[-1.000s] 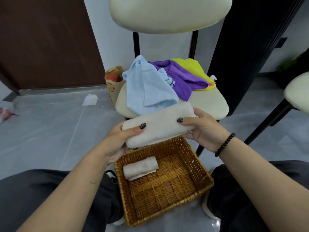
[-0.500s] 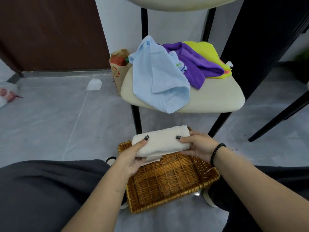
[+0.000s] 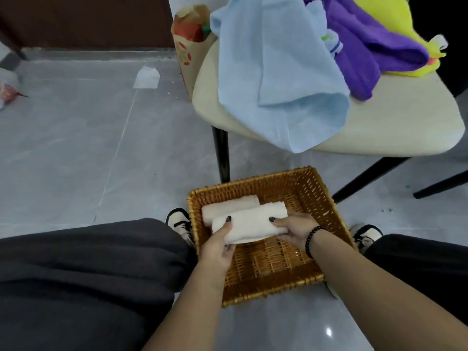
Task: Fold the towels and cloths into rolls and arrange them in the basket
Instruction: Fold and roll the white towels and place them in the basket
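Rolled towel between both hands' fingers — inside basket.

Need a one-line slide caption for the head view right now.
Both hands, left and right, lower a rolled white towel into the wicker basket beside another roll.

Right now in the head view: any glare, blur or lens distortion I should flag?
Head view: a small glare spot on the glossy floor near the bottom edge; wide-angle bending shows in the chair seat and dark leg; soft, even light with faint shadows; the rolled white towel and wicker basket are reasonably sharp, while the blue cloth up top looks slightly soft.
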A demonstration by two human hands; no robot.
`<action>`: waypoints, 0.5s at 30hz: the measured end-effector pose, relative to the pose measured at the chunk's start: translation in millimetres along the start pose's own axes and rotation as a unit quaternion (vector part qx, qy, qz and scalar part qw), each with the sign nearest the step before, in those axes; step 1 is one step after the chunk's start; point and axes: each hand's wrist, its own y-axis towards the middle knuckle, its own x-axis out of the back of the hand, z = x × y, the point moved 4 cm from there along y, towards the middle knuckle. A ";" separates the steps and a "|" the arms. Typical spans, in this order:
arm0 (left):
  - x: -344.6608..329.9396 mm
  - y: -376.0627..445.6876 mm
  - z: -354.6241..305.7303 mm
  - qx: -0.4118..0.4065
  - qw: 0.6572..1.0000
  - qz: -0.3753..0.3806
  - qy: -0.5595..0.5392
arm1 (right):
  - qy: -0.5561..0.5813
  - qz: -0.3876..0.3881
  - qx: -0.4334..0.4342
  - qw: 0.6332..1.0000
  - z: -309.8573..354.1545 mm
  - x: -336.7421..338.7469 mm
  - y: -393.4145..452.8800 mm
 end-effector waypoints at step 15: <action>21.1 75.0 29.8 0.060 0.989 -0.118 -0.064 | -0.010 -0.050 -0.100 0.994 -48.9 -32.7 90.7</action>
